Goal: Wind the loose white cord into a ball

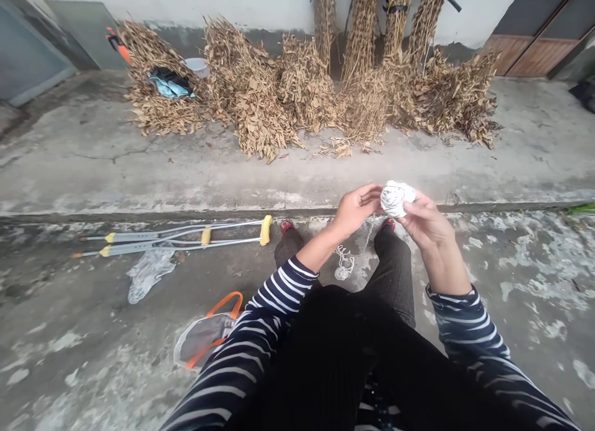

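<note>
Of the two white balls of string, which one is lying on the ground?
The white string ball with loose strands, between the dark trouser legs. The other, a compact white ball, is held in the right hand.

White round ball of string (394, 198): fibrous cord, matt, ridged by its windings
Long silver metal-looking crutches with yellow cushions (206, 236): tubing smooth, shiny; cushions matt
Crumpled clear plastic bag (151, 270): thin film, glossy, creased
Heaped brown dry plant stalks (253, 90): rough, matt, papery leaves
Striped navy-and-white cloth sleeves (260, 338): matt, wrinkled
Flat grey concrete ground (102, 356): rough, matt, patchy
</note>
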Motion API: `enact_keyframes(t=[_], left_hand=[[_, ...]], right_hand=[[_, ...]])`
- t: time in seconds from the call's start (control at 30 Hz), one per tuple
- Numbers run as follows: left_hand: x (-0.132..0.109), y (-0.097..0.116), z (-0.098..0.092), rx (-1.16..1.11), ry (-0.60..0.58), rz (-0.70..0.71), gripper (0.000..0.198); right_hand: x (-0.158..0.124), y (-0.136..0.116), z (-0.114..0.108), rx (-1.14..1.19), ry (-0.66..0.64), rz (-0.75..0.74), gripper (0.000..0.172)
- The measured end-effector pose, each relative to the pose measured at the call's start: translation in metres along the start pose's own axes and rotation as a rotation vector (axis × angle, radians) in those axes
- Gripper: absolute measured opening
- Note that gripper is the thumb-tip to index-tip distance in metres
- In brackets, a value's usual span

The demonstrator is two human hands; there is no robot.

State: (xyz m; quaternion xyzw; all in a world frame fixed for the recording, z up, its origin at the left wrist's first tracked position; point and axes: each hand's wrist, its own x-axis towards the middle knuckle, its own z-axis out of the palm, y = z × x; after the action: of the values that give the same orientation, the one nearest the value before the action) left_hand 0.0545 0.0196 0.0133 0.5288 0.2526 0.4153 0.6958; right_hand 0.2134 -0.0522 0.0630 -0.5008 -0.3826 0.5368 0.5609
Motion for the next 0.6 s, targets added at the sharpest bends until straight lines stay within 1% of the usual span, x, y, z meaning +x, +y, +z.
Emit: enact_keyframes(t=[0.07,0.13,0.2,0.33,0.43,0.5,0.53,0.6], left_hand=[[-0.002,-0.001,0.001,-0.004,0.019,-0.047,0.029],[-0.004,0.000,-0.004,0.004,0.001,-0.083,0.029],[-0.007,0.005,-0.011,0.022,-0.067,-0.125,0.028],[-0.019,0.022,-0.025,0.089,-0.229,-0.206,0.024],[-0.030,0.034,-0.036,0.134,-0.327,-0.261,0.023],[-0.033,0.038,-0.045,0.145,-0.377,-0.304,0.025],[-0.033,0.039,-0.049,0.140,-0.386,-0.321,0.026],[-0.030,0.038,-0.057,0.093,-0.350,-0.325,0.025]], right_hand=[[-0.001,-0.001,0.001,0.030,0.000,0.012,0.050],[-0.002,-0.002,0.001,0.085,0.014,0.028,0.049],[-0.003,-0.002,0.000,0.141,0.029,0.041,0.051],[-0.001,0.005,-0.006,0.236,0.034,0.062,0.060],[0.001,0.014,-0.011,0.280,-0.007,0.077,0.061],[0.003,0.020,-0.014,0.321,-0.038,0.072,0.060],[0.004,0.022,-0.015,0.344,-0.053,0.068,0.059],[0.006,0.025,-0.015,0.383,-0.092,0.062,0.059]])
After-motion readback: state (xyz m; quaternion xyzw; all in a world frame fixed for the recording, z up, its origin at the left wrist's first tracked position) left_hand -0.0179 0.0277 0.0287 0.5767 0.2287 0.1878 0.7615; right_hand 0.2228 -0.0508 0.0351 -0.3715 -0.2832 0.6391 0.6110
